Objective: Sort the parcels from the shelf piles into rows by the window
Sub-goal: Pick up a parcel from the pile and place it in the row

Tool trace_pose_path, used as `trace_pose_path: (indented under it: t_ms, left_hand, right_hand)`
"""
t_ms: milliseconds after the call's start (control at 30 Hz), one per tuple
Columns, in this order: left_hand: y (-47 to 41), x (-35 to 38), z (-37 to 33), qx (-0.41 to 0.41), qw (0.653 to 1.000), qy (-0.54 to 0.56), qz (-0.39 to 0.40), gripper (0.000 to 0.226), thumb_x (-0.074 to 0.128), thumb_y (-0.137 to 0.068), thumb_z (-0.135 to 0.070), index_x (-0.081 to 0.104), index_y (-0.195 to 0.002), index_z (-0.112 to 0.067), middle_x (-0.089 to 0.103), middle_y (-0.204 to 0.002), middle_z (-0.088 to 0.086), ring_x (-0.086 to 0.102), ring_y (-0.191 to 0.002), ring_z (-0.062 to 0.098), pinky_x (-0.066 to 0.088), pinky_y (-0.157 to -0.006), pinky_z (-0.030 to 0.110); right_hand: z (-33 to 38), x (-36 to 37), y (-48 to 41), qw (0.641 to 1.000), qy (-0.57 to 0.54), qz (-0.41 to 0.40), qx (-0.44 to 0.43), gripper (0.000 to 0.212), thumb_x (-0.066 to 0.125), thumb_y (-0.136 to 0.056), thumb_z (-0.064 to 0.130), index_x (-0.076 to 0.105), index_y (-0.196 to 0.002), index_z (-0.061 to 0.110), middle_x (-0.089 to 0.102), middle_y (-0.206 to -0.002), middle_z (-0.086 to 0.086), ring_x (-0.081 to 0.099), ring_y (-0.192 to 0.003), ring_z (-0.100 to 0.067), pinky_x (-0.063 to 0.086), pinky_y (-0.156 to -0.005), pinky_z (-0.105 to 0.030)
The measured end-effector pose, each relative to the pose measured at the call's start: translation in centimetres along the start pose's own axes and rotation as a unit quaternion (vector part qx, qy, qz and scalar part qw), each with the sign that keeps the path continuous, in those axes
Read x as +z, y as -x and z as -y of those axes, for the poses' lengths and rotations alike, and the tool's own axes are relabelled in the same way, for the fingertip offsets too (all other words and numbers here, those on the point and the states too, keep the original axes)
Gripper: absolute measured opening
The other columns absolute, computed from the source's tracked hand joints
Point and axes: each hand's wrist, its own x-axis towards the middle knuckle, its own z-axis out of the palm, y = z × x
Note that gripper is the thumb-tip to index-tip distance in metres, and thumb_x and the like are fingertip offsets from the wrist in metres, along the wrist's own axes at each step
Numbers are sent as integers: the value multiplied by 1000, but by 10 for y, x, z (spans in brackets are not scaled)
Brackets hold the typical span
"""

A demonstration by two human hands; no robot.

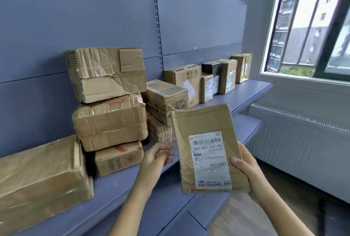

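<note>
My right hand (246, 167) grips a flat brown cardboard parcel (204, 124) by its right edge, held upright over the shelf front, white shipping label facing me. My left hand (159, 155) hovers just left of the parcel, fingers loosely curled, holding nothing. On the blue shelf (121, 184) stands a pile of three worn boxes (109, 118), with a lower pile (166, 103) to its right. Farther right, toward the window (310, 27), a row of small parcels (217, 78) stands along the shelf back.
A large taped box (39, 175) lies at the shelf's left end. A blue back panel (198, 21) rises behind the shelf. A lower blue shelf (170, 213) juts out below. A radiator (295, 135) runs under the window on the right.
</note>
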Motion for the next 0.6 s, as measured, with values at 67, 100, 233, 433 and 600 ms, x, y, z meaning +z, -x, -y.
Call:
trace_pose_path:
  t_ms: [67, 100, 233, 433, 600]
  left_hand:
    - [-9, 27, 2, -24, 1000, 4, 18, 23, 44, -97, -4, 65, -91, -12, 69, -87, 7, 65, -81, 18, 50, -70, 19]
    - [-12, 41, 3, -35, 999, 6, 22, 23, 44, -97, -4, 65, -90, -12, 69, -86, 7, 64, -79, 19, 49, -70, 19]
    - [-25, 98, -2, -51, 997, 0, 56, 21, 43, -97, -4, 64, -93, -6, 67, -84, 4, 64, -71, 8, 48, -60, 11]
    - [-66, 181, -8, -31, 997, -9, 74, 21, 43, -98, -7, 64, -94, -8, 67, -85, 2, 61, -72, 10, 47, -63, 14]
    - [-86, 242, -6, -9, 991, -33, 130, 18, 46, -97, -12, 61, -87, -12, 66, -84, 2, 60, -67, 7, 45, -58, 9]
  right_hand:
    - [1, -24, 4, 1000, -6, -27, -1, 77, 70, -63, 38, 48, -133, 16, 70, -114, -12, 69, -100, -28, 57, -71, -29]
    - [3, -36, 6, 999, -6, -39, -1, 76, 70, -63, 37, 49, -132, 16, 71, -113, -11, 70, -99, -27, 57, -70, -30]
    - [14, -87, 9, 998, 19, -61, -9, 77, 70, -62, 38, 49, -134, 18, 69, -116, -11, 68, -102, -31, 58, -71, -33]
    - [33, -171, 8, 994, 48, -91, -42, 70, 70, -66, 40, 51, -132, 26, 69, -118, -9, 68, -105, -28, 58, -72, -31]
    - [37, -237, 10, 987, 60, -141, -44, 64, 71, -69, 44, 53, -130, 33, 68, -120, -7, 68, -105, -25, 57, -72, -27]
